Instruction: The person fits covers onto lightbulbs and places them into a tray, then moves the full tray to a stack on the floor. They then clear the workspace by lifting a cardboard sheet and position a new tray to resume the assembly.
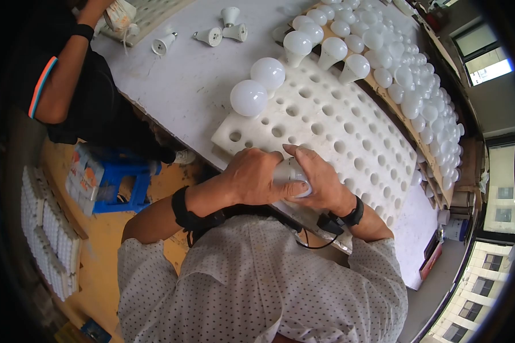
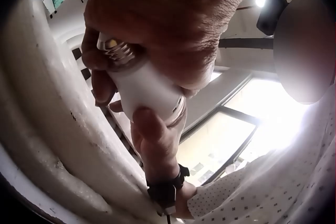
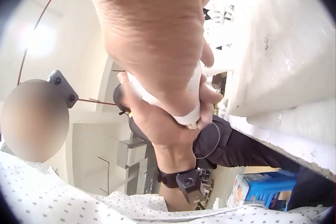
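Observation:
Both hands hold one light bulb (image 1: 292, 171) close in front of the chest, over the near edge of a white foam board (image 1: 303, 123). My left hand (image 1: 252, 176) grips its narrow end; the metal screw base (image 2: 119, 51) shows by the fingers in the left wrist view. From the other side my right hand (image 1: 321, 176) holds the wide end, its thumb (image 2: 148, 124) along the white housing (image 2: 144, 90). Fingers hide much of the bulb. Two bulbs with round white domes (image 1: 249, 98) stand at the board's left edge.
More domed bulbs (image 1: 332, 50) stand at the board's far edge. Many white domes (image 1: 403, 77) crowd a wooden tray behind. Several bulb housings without domes (image 1: 163, 44) lie on the table (image 1: 154, 74). Another person's arm (image 1: 63, 86) is at the left, near a blue stool (image 1: 120, 177).

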### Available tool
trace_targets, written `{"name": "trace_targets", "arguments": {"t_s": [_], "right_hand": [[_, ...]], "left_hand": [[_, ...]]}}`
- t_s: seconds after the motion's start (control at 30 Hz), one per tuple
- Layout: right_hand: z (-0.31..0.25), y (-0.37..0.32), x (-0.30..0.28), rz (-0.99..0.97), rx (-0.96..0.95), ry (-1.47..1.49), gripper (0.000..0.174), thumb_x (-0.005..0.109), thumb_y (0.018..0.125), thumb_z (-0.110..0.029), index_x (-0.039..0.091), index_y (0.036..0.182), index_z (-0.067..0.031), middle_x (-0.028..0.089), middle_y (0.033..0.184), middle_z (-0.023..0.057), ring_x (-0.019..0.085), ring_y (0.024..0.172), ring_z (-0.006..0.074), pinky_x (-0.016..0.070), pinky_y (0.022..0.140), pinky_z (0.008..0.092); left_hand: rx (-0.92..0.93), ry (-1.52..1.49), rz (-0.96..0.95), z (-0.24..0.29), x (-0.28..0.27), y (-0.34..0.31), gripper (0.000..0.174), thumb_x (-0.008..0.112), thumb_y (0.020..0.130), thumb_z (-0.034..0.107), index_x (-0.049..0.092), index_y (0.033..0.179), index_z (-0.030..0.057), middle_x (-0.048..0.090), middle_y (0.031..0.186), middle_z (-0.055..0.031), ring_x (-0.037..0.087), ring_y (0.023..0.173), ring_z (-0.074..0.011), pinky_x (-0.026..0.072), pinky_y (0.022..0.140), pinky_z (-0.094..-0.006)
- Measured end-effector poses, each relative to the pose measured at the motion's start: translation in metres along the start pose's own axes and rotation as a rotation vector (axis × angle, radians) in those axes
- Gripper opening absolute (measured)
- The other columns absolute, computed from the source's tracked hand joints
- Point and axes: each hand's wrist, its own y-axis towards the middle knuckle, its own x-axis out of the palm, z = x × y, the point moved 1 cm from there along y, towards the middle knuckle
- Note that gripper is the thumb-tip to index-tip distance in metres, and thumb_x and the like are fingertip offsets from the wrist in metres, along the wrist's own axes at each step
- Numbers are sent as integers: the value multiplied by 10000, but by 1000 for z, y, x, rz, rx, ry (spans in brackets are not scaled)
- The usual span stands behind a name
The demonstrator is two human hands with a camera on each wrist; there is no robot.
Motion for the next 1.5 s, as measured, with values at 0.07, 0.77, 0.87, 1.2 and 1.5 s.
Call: {"name": "trace_targets", "arguments": {"t_s": [0.07, 0.77, 0.87, 1.2, 1.5], "right_hand": [[12, -5, 6, 6, -121, 32, 924, 757, 585, -85, 250, 1355, -21, 481, 1204, 224, 506, 1078, 370, 484, 833, 398], [6, -2, 16, 169, -115, 313, 567, 769, 550, -86, 549, 1071, -43, 543, 968, 112, 559, 833, 239, 482, 676, 321], [10, -1, 16, 179, -100, 318, 475, 771, 546, -103, 564, 971, -56, 544, 957, 107, 560, 825, 228, 482, 647, 314], [22, 3, 10, 379, 64, 201, 764, 788, 573, -165, 407, 1225, -56, 484, 1105, 128, 517, 976, 232, 440, 817, 326], [39, -12, 3, 154, 431, 645, 870, 822, 603, -196, 324, 1300, -46, 454, 1172, 99, 459, 1094, 191, 389, 928, 326]], "left_hand": [[-62, -238, -235, -9, 2, 6, 573, 633, 765, 489, 594, 947, -54, 627, 776, -212, 639, 640, -271, 504, 505, -331], [-538, -886, -507, -1, 12, 6, 478, 598, 756, 397, 591, 823, -77, 548, 549, -104, 495, 352, -130, 428, 320, -228], [-544, -799, -512, 3, 10, 10, 456, 599, 735, 395, 597, 792, -57, 538, 536, -96, 488, 349, -132, 427, 322, -235], [-395, -728, -256, -5, 18, 20, 563, 634, 687, 454, 603, 823, -91, 617, 670, -168, 625, 531, -217, 500, 464, -276], [-166, -111, 9, -3, 2, 20, 652, 755, 654, 435, 541, 987, -83, 633, 839, -220, 651, 801, -311, 511, 654, -353]]}}
